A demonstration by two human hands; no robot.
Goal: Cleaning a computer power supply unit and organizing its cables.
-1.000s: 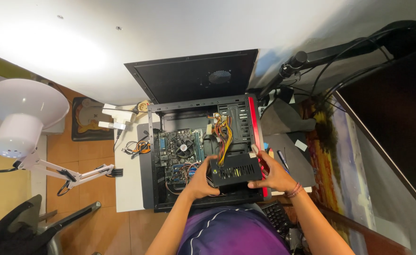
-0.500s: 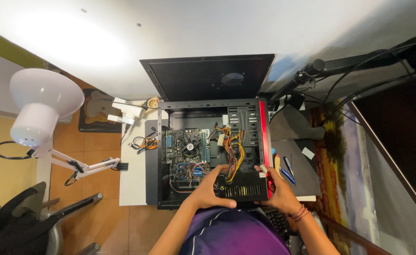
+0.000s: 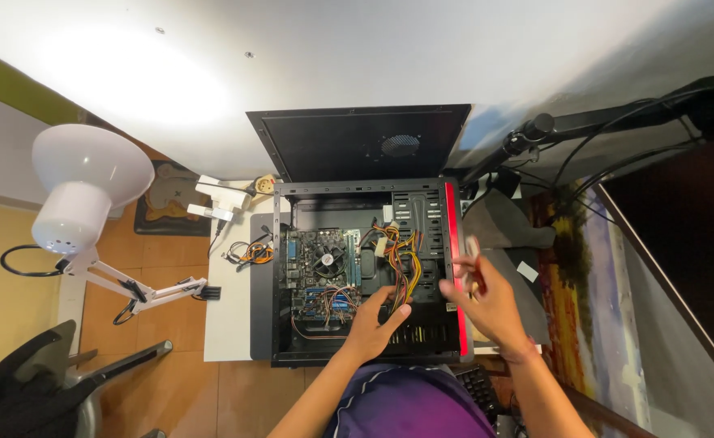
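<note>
An open black computer case point(image 3: 288, 324) with a red front strip lies on a white table point(image 3: 227, 324). Inside are a green motherboard with a round cooler fan point(image 3: 324, 261) and a bundle of yellow, orange and black wires point(image 3: 401, 259). A black power supply box point(image 3: 426, 328) sits in the case's near right corner. My left hand point(image 3: 373, 324) rests on it beside the wires, fingers spread. My right hand point(image 3: 491, 304) hovers over the red strip, closed on a thin red and pale tool point(image 3: 472, 264), which is blurred.
The case's side panel point(image 3: 357, 142) leans against the wall behind. A white desk lamp point(image 3: 85, 186) on a jointed arm stands at the left, with a power strip point(image 3: 219, 199) and loose cables point(image 3: 251, 253) near the case. A keyboard point(image 3: 478, 389) lies below; a dark chair point(image 3: 40, 381) stands at lower left.
Both hands lowered the black power supply box into the case. My right hand then let go, moved right and took up a thin tool. My left hand stayed on the box.
</note>
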